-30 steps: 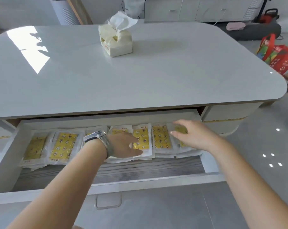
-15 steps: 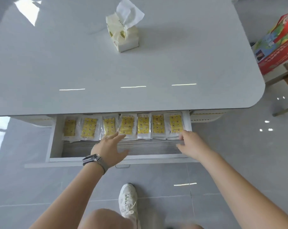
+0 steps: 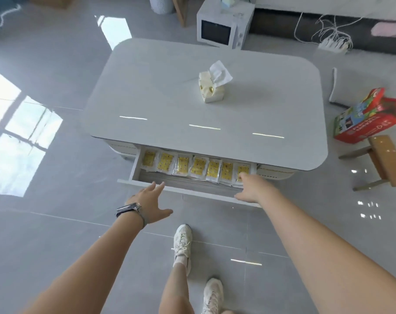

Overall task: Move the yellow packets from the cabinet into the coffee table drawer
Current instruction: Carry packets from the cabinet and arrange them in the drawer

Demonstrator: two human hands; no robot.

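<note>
Several yellow packets (image 3: pixel 198 167) lie side by side in a row at the back of the open drawer (image 3: pixel 181 189) of the white coffee table (image 3: pixel 169 105). My left hand (image 3: pixel 150 203), a watch on its wrist, hovers with fingers spread just in front of the drawer's front panel, holding nothing. My right hand (image 3: pixel 253 188) reaches over the drawer's right front corner with straight fingers beside the rightmost packet and holds nothing. The cabinet is out of view.
A tissue box (image 3: pixel 211 88) stands on the tabletop. A white microwave (image 3: pixel 224 26) sits on the floor behind the table, a red bag (image 3: pixel 369 116) and a small wooden stool (image 3: pixel 383 159) to the right. My feet in white shoes (image 3: pixel 182 242) stand before the drawer.
The view has risen and pulled back from the table. Both hands have drawn out of the drawer to its front edge, leaving the packets lying in their row.
</note>
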